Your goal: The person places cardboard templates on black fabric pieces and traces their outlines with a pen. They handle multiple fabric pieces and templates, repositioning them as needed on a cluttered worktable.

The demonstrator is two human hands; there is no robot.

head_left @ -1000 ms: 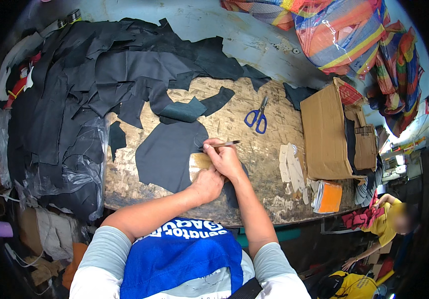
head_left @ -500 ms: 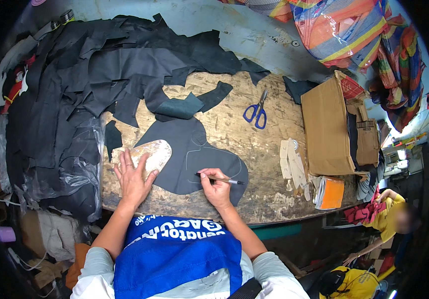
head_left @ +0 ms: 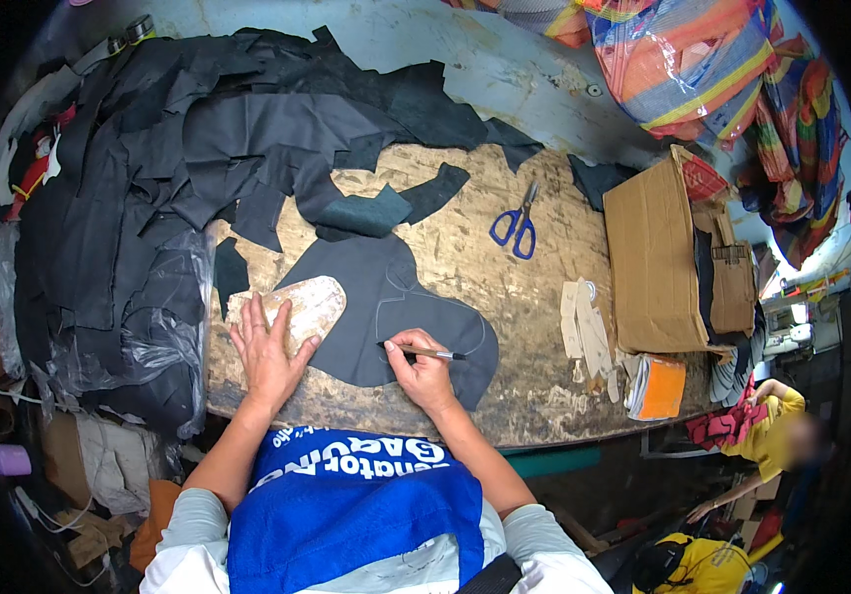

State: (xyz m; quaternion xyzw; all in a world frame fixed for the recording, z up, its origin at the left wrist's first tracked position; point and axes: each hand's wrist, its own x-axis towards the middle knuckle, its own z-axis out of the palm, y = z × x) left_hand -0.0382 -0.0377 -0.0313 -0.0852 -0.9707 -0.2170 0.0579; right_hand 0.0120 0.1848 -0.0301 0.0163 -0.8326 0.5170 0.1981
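Head view: left hand [head_left: 269, 348] lies flat, fingers spread wide, pressing a pale shoe-shaped template [head_left: 299, 308] that sits half on the bare board, its rounded end touching the left edge of a dark leather piece [head_left: 386, 302]. Right hand [head_left: 423, 368] is closed in a writing grip on a thin marking pen [head_left: 425, 350], the pen lying level over the lower part of the leather piece, beside faint pale lines already drawn on it. The work in hand looks like marking out a pattern on the leather; to do it well, the template likely wants to sit fully on the leather under even palm pressure, and the pen should ride tight against its edge so the line does not wander. Surface: a worn, scarred wooden table [head_left: 505, 391], rough and patchy. A large heap of dark offcuts [head_left: 198, 148] covers its left and far side, some in clear plastic. Blue-handled scissors [head_left: 516, 226] lie well apart toward the far right; small pale card patterns [head_left: 584, 327] near a brown cardboard box [head_left: 655, 259]. Room: striped bags top right, clutter on the floor, another person in yellow lower right.
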